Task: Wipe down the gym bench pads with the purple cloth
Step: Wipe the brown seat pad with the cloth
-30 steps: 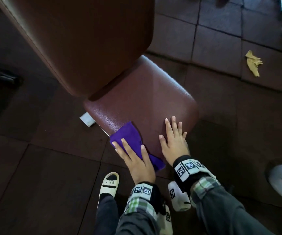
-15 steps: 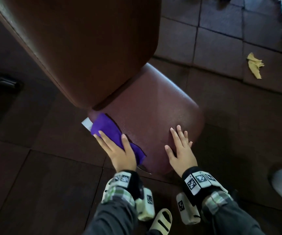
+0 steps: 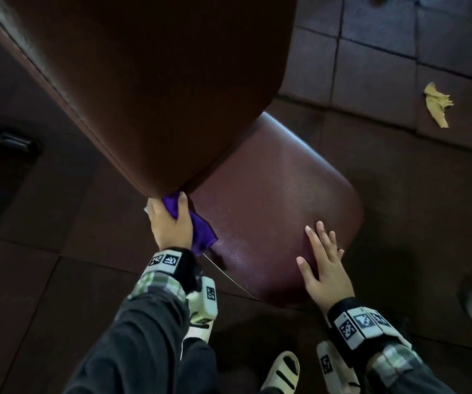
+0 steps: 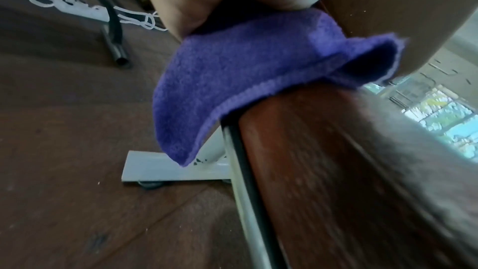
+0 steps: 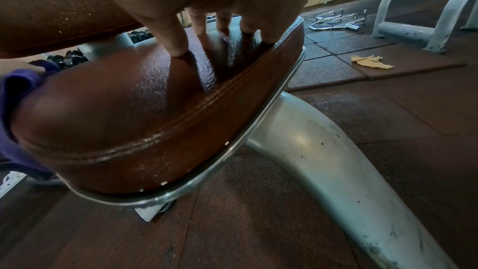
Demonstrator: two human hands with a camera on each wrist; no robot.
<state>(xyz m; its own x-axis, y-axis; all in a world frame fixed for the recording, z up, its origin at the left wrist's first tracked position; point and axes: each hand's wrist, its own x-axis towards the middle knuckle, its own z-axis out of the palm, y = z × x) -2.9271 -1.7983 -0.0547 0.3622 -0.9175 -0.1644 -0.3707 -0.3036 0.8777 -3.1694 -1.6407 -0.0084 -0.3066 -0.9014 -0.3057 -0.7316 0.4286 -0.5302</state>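
The seat pad (image 3: 271, 211) of the bench is the thing to steer by here. At its far left corner, right where the tilted back pad (image 3: 149, 89) overhangs it, the left hand (image 3: 171, 223) has the purple cloth (image 3: 198, 231) bunched under the palm, thumb and fingers curled over it. From the left wrist view the cloth (image 4: 232, 81) is draped over the seat pad's left edge, one corner hanging down past the metal rim, so it is the side of the pad being rubbed and not the top. The right hand (image 3: 321, 263) lies flat on the near right part of the seat pad, fingers straight and spread, holding nothing; from the right wrist view the fingertips (image 5: 178, 50) press into the grained surface close to the stitched edge.

I would judge this to be the seat-pad step, with the wipe working along the pad's left edge toward the gap under the back pad. The top of the seat pad looks speckled with droplets, so it may want another pass. The next move likely calls for pulling the cloth out of that tight gap and sweeping it across the seat pad's top, then shifting to the back pad. On the floor well beyond the seat pad's right side lies a crumpled yellow rag (image 3: 436, 105), untouched.
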